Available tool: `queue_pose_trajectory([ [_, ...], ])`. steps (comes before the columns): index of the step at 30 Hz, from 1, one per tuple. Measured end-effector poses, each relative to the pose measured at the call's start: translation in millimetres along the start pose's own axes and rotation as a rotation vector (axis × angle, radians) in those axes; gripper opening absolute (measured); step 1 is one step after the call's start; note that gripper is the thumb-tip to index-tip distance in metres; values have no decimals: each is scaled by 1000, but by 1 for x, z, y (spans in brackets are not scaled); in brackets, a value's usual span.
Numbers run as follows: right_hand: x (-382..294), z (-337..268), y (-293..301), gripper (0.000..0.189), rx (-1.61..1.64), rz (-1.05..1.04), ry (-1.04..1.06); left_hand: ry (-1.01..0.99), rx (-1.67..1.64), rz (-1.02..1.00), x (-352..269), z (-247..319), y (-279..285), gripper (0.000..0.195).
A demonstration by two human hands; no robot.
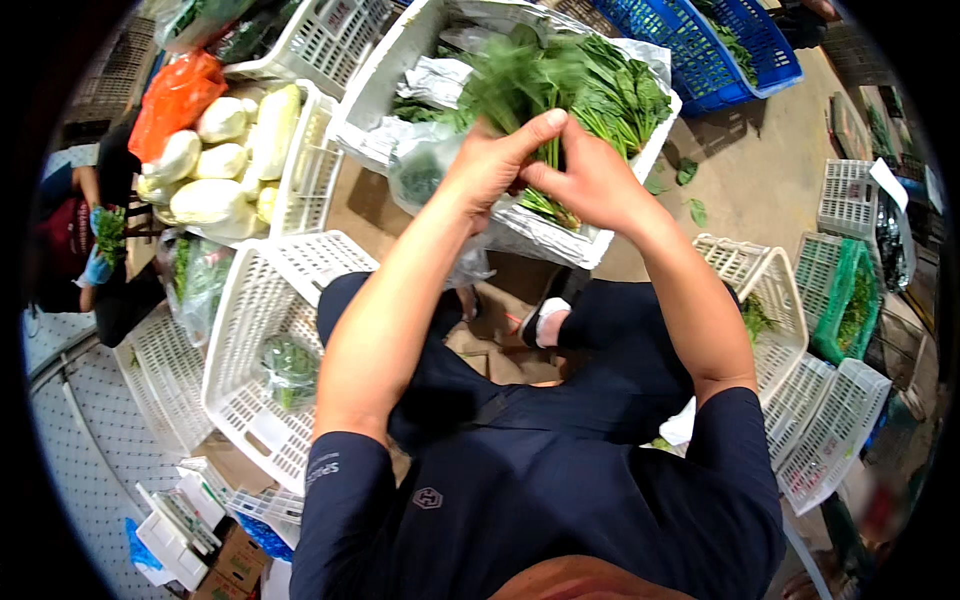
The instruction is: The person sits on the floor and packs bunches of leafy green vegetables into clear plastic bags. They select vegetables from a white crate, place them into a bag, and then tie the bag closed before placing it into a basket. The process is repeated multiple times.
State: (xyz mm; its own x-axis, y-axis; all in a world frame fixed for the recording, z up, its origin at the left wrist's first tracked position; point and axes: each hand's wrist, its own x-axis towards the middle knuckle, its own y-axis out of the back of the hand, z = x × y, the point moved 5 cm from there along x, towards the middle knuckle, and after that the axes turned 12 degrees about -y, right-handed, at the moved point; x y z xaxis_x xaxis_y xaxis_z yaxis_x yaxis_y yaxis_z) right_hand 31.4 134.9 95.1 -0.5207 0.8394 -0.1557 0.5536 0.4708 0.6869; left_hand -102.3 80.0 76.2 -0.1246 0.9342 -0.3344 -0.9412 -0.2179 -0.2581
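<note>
Both of my hands are closed around a bunch of leafy greens (517,79), its leaves blurred and pointing away from me. My left hand (495,161) grips the stems from the left, thumb stretched across them. Against its other side my right hand (596,176) presses, and the fingers partly hide the stems. Below the hands is a white foam box (360,127) lined with paper. More spinach-like greens (626,94) lie in its right half, stems towards me. A clear plastic bag (424,165) with greens inside hangs over the box's near left edge.
A white crate (300,165) of pale gourd-like vegetables (217,202) stands left, an orange bag (176,97) on it. Beside my left leg, another white crate (255,405) holds bagged greens (289,371). A blue crate (675,60) is far right. A gloved co-worker (90,240) holds greens.
</note>
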Motion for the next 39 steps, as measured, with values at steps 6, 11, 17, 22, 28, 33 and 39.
queue_pose_trajectory([
  [6,-33,-34,24,60,-195,5,-23,0,-290,136,3,-5,9,18],
  [11,-57,2,47,23,8,159,-75,21,-301,115,-1,-4,-2,18],
  [17,-68,16,67,18,230,94,-86,25,-314,38,-4,-2,-7,23],
  [22,-56,-8,39,22,464,-33,-170,24,-261,15,-5,-4,-8,24],
  [28,-62,-24,33,18,293,150,109,5,-302,44,-2,-9,-4,26],
  [33,-82,-47,39,21,-233,363,568,-2,-337,92,-7,-9,-7,19],
  [39,-79,-21,42,13,406,208,52,8,-372,27,-1,-7,-1,28],
])
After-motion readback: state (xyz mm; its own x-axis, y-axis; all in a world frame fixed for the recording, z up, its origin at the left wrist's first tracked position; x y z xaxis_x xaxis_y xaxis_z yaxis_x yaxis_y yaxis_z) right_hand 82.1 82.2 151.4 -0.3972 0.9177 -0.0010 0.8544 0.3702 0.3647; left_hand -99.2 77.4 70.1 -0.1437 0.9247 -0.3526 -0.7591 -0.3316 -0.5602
